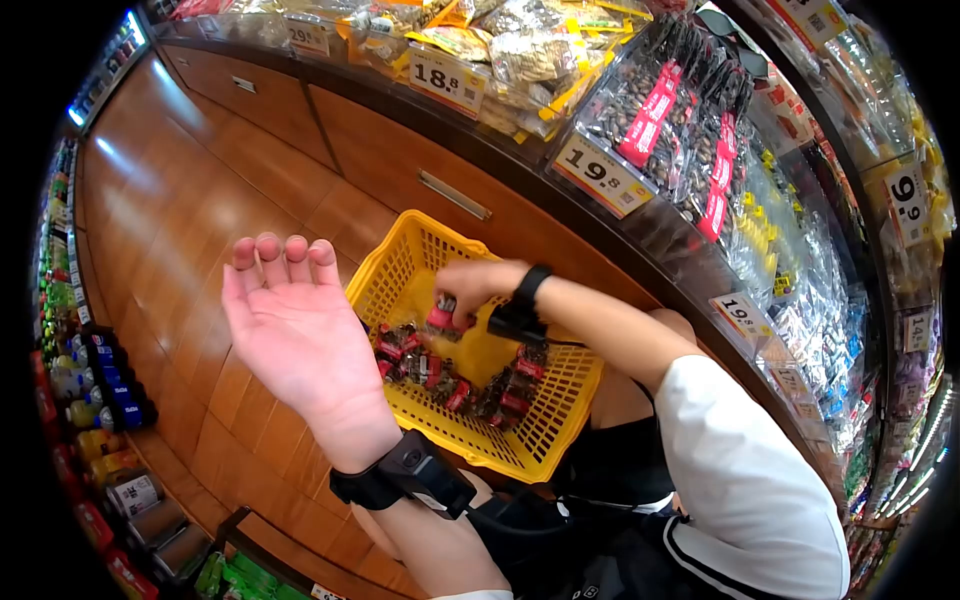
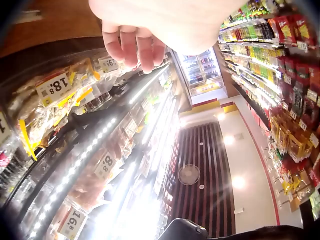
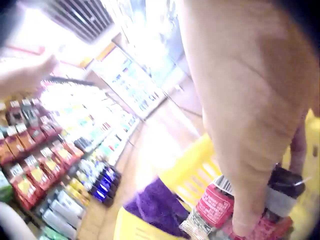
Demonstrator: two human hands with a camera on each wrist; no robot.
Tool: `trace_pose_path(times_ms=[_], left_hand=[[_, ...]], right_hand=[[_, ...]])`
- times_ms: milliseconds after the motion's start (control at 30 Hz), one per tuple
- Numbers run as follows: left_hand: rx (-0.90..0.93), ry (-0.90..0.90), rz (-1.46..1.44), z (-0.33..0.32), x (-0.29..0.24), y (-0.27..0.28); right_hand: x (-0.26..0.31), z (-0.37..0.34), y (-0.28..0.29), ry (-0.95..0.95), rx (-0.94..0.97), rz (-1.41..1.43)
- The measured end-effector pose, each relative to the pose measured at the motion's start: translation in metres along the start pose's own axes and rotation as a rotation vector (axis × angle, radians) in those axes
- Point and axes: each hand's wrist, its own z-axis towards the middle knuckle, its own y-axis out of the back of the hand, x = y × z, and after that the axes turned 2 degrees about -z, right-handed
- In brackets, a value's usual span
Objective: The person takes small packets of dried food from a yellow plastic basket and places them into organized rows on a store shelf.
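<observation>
My right hand reaches down into a yellow plastic basket and grips a small clear packet with a red label, slightly blurred. More red-labelled packets of dark pieces lie along the basket's near side and right end. Close up in the right wrist view, the thumb presses by a red-labelled packet; most of the fingers are hidden behind the hand. My left hand is held palm up to the left of the basket, fingers loosely bent and nothing in it.
A shelf of bagged goods with price tags curves along the far and right sides, above wooden drawers. On the left, across the wooden floor, stand bottles and blue packs. A purple thing shows beside the basket's rim.
</observation>
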Motion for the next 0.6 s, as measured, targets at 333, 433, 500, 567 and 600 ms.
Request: trace_pose_path(times_ms=[333,433,500,567,600], left_hand=[[0.236,0.105,1.176,-0.013,0.009,-0.016],[0.363,0.4,0.934,-0.018,0.015,-0.015],[0.386,0.416,0.929,-0.022,0.015,-0.023],[0.434,0.406,0.969,-0.031,0.015,-0.035],[0.431,0.385,1.02,-0.03,0.018,-0.031]], right_hand=[[0.059,-0.146,0.091,0.445,-0.438,0.917],[0.062,-0.158,0.091,0.472,-0.493,0.931],[0.068,-0.166,0.092,0.496,-0.635,1.076],[0.067,-0.17,0.093,0.465,-0.653,1.164],[0.065,-0.169,0.09,0.457,-0.699,1.203]])
